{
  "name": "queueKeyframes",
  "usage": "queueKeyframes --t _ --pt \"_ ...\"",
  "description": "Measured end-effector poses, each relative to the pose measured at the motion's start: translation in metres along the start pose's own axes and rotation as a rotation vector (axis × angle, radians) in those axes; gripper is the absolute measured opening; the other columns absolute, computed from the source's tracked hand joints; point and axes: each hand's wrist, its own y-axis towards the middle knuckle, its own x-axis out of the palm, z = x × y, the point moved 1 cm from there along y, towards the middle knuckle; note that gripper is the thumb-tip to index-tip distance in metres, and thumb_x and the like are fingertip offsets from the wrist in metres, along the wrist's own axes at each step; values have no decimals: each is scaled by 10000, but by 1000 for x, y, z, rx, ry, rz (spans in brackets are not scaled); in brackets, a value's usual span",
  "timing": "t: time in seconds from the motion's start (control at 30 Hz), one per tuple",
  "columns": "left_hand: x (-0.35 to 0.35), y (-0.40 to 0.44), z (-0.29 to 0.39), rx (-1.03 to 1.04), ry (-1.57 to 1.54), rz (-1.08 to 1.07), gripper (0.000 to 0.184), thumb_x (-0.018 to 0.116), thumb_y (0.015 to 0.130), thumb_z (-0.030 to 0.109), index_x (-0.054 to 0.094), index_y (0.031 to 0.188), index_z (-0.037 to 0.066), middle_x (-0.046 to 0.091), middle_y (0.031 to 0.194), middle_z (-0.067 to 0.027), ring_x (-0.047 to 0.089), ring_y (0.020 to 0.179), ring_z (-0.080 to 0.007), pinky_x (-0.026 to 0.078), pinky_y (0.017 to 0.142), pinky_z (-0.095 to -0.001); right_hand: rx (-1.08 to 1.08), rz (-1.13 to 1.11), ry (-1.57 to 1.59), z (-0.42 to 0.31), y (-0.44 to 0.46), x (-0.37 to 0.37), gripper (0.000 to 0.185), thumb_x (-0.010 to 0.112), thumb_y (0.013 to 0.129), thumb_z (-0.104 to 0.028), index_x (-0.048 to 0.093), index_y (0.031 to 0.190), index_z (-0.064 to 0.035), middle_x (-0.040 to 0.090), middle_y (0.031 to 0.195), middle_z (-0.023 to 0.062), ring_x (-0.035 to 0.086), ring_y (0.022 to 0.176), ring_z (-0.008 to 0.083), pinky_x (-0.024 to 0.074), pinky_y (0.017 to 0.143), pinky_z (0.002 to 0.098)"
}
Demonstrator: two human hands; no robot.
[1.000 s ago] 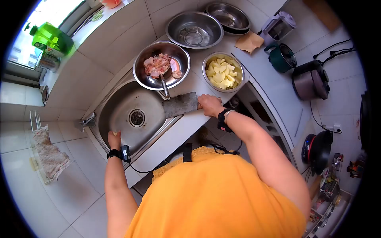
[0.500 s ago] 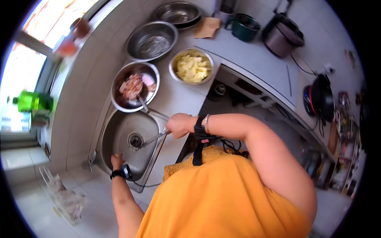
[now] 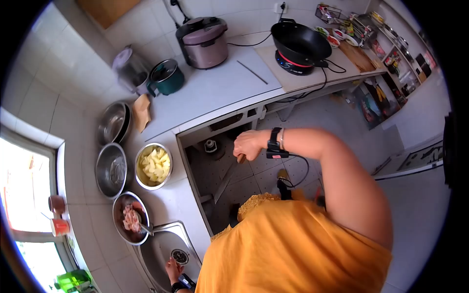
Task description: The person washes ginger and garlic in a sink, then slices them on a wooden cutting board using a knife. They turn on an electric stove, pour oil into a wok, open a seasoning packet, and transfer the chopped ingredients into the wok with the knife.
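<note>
My right hand (image 3: 249, 145) is closed round the brown handle of a long metal utensil (image 3: 225, 181). It is held over the gap beside the counter, with its flat metal part slanting down; its exact kind is unclear. My left hand (image 3: 174, 269) is low in the steel sink (image 3: 159, 254), close to the drain (image 3: 180, 256). Its fingers look apart, and I see nothing held in them. Beside the sink stands a steel bowl (image 3: 117, 222) of raw meat pieces (image 3: 131, 219), with a metal handle (image 3: 146, 228) leaning out of it.
A bowl of cut potato-like pieces (image 3: 154, 166) stands on the counter corner. Steel basins (image 3: 111, 171) line the wall. Farther along are a green pot (image 3: 167, 78), a purple cooker (image 3: 206, 46) and a black wok (image 3: 299, 41) on a hot plate (image 3: 294, 66).
My view has turned right toward the wok. My right hand has carried the metal utensil out of the sink and over the counter's edge. My left hand stays in the sink.
</note>
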Motion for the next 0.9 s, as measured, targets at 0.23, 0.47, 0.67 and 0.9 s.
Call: queueKeyframes --t 0.23,0.47,0.67,0.9 --pt "306 -11 160 22 64 -613 211 528 872 170 555 1054 66 555 833 -34 527 703 -115 466 672 -263 443 390 434 119 -256 63 215 588 603 -91 622 814 -61 630 715 126 589 665 315 451 589 386" --pt "626 -77 272 422 464 -1123 304 587 805 -56 521 1079 58 588 1068 -42 545 886 -90 445 797 -230 823 838 715 152 -480 130 158 570 628 -71 564 773 -8 530 602 103 532 564 220 419 549 329" --pt "863 -109 310 590 345 -1309 327 636 769 -83 533 1050 49 567 1141 -71 570 963 -143 499 810 -265 965 1452 1104 175 -553 116 146 600 823 -84 537 935 -16 479 567 8 466 491 74 388 473 229" --pt "1099 -124 313 783 418 -1231 341 662 736 -87 529 1032 19 617 958 -55 604 885 -134 498 779 -245 1265 1423 1157 308 -636 143 110 568 829 -79 550 862 24 484 499 27 455 365 99 359 359 255"
